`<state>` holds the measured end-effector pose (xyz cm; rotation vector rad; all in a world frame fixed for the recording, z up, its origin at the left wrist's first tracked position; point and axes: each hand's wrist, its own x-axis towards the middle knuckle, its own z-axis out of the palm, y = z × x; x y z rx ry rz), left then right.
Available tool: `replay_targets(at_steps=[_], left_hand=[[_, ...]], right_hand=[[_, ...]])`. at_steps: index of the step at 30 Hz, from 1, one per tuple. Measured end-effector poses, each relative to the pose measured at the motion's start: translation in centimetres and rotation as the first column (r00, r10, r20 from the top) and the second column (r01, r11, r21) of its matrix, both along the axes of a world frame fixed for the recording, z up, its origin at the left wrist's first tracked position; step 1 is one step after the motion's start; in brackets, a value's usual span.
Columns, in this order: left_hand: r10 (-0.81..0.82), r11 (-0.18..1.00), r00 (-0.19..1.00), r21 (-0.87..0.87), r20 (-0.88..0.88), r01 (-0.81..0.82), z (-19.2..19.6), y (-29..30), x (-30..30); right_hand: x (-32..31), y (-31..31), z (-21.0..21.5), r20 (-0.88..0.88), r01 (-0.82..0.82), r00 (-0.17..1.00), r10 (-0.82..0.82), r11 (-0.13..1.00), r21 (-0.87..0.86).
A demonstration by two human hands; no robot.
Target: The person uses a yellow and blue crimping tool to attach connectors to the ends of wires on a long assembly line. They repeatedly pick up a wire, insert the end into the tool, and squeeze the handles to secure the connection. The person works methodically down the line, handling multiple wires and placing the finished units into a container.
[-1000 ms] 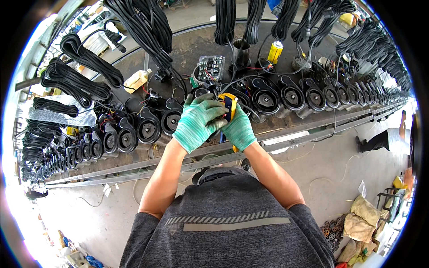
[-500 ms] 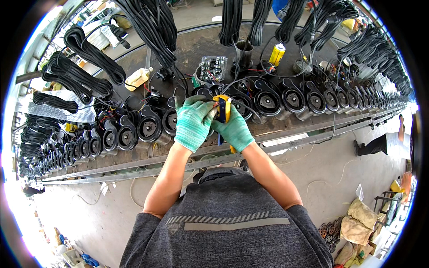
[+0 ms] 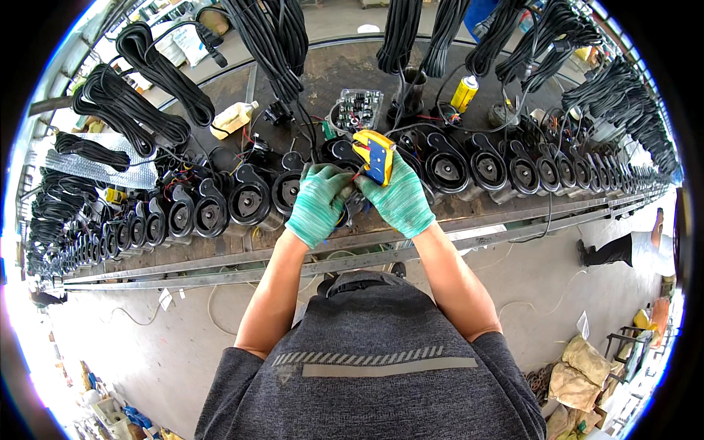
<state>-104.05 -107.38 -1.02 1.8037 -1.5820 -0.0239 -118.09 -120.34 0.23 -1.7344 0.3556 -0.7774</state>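
Yellow tester: small yellow and blue handheld device, held upright above the middle of the workbench, just over the row of black motors.
Right hand: green glove, fingers closed around the lower part of the yellow tester; the tester's lower end is hidden in the grip.
Left hand: green glove, fingers curled over the black motor directly below the tester; whether it grips the motor or only presses on it cannot be told, since the fingertips are hidden.
Wires: thin red leads near the tester, too fine to follow to their ends.
Motors: one long row of round black units along the front edge; about fifteen can be counted, the far ones at both ends shrink and blur together.
Cable bundles: black coils hang above the bench, at least ten, several cut off by the upper rim.
Circuit board: one, in a clear tray behind the tester.
Yellow spray can: one, standing right of centre.
Pale bottle: one, lying on the left.
Another person: at the far right edge, partly cut off.
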Motion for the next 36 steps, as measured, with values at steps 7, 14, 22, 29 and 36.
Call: replay_targets(at_steps=[7,14,22,29,36], left_hand=[[-0.016,0.999,0.994,-0.053,-0.110,0.010,0.0,-0.1,-0.3],[0.003,1.000,0.996,-0.031,-0.090,-0.006,-0.1,-0.1,0.0],[0.143,0.972,0.858,-0.095,-0.494,-0.216,-1.5,-0.2,-1.0],[0.171,0.952,0.956,-0.211,-0.237,-0.223,-1.4,0.0,-0.3],[0.113,0.965,0.992,-0.229,-0.061,-0.124,-0.7,-0.1,-0.4]], right_hand=[[0.4,-0.1,-0.2,-0.012,0.036,0.999,-0.036,0.999,-0.032],[0.1,0.2,0.3,-0.196,0.046,0.979,-0.063,0.995,-0.092],[-0.4,0.1,0.7,-0.050,0.045,0.999,-0.020,0.828,0.559],[-5.0,0.7,2.1,-0.131,-0.090,0.953,0.273,0.668,0.739],[-4.9,1.0,2.7,-0.076,-0.173,0.947,0.311,0.696,0.697]])
